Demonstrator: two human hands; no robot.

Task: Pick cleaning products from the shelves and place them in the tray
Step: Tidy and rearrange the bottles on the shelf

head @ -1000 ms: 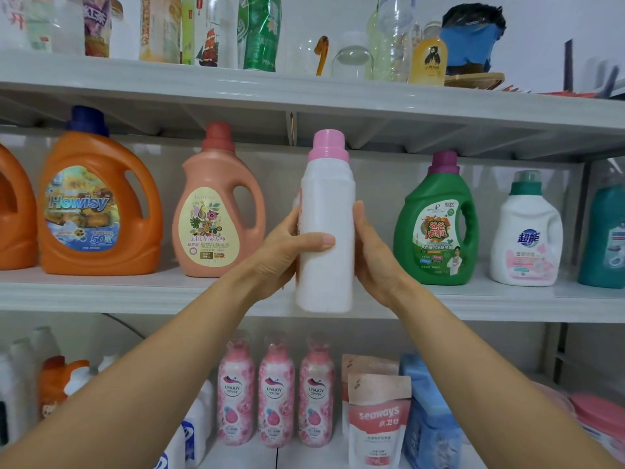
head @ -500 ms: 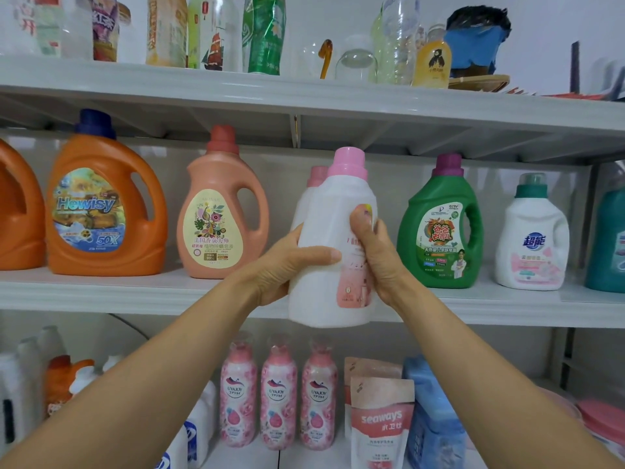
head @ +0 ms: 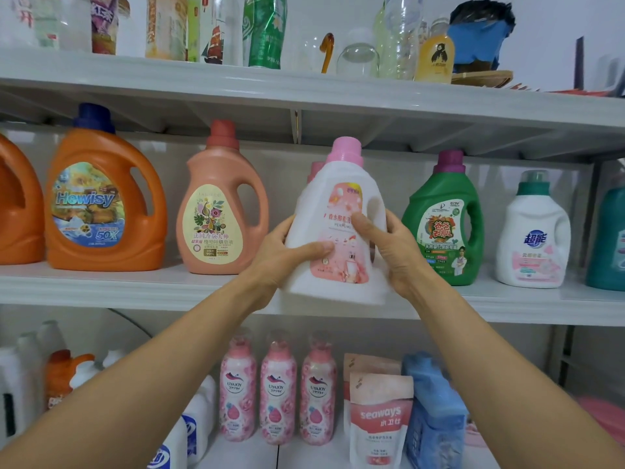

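Since 1.0 s ago: white plastic detergent bottle with pink cap [head: 341, 204] turned label-forward. Left hand [head: 280, 262] and right hand [head: 399, 255] grasp it between them, thumbs [head: 318, 247] on the label, fingers wrapped behind. Grey shelf [head: 135, 286] lies behind the fingers. Tray unseen; judged: picked, placing remains.

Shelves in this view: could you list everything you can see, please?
white jug: one, white with pink cap, held before the middle shelf
orange jugs: two, orange, middle shelf left
peach jug: one, peach with red cap, middle shelf
green jug: one, green with purple cap, middle shelf
small white jug: one, white with green cap, middle shelf right
teal jug: one, teal, right edge
pink bottles: three, pink, lower shelf
pouches: two, pink and white, lower shelf
blue pack: one, blue, right of pouches
mixed bottles: several, assorted, top shelf
left hand: one, bare, gripping white jug
right hand: one, bare, gripping white jug
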